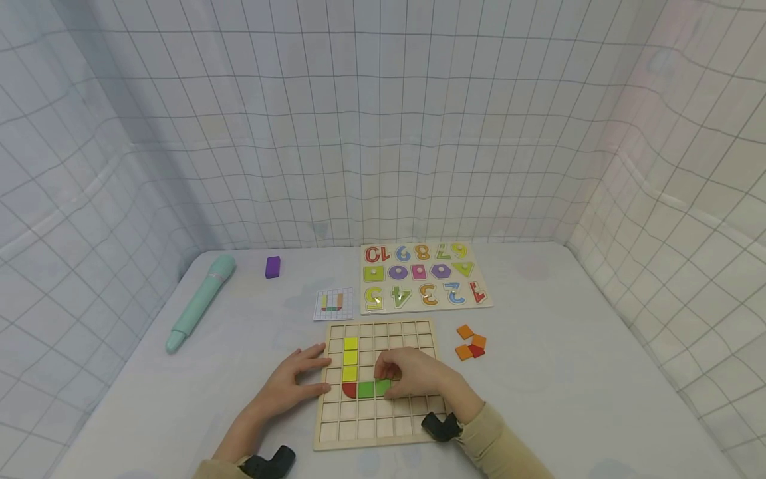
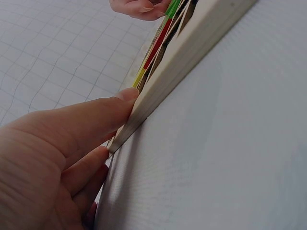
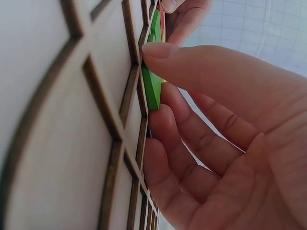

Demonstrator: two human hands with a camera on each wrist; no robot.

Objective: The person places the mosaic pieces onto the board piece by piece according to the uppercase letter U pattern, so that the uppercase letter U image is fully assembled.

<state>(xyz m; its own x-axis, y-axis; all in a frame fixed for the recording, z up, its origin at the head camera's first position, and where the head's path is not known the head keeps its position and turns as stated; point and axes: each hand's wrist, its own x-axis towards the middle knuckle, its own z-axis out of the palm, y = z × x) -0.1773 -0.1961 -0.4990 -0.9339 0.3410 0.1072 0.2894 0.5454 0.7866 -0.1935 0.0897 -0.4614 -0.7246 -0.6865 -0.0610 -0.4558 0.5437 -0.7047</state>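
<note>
Green tile [image 1: 382, 386], one. Location: on the gridded board [image 1: 366, 430], just right of a second green tile [image 1: 366, 390], with a rounded red piece [image 1: 350, 390] left of that; fully seated or slightly raised, cannot tell. Handling, by judgement: very light, stiff, thin; smooth-faced, so probably a little slippery; unlikely to break. Hold: by opposite edges, between thumb and fingertips; not by the flat face.

Gridded board, one, on the table [image 1: 568, 372]. Judged stiff and light enough to slide under a push. Hold: by the raised outer rim.

Hands, two. Right hand [image 1: 415, 372]: pinching the green tile at its edges. Left hand [image 1: 288, 384]: fingers spread, touching the board's left rim.

Yellow tiles [image 1: 350, 358], three, in a column above the rounded red piece. Orange tiles [image 1: 465, 332], three, loose right of the board; likely equally light, best lifted by an edge.
</note>
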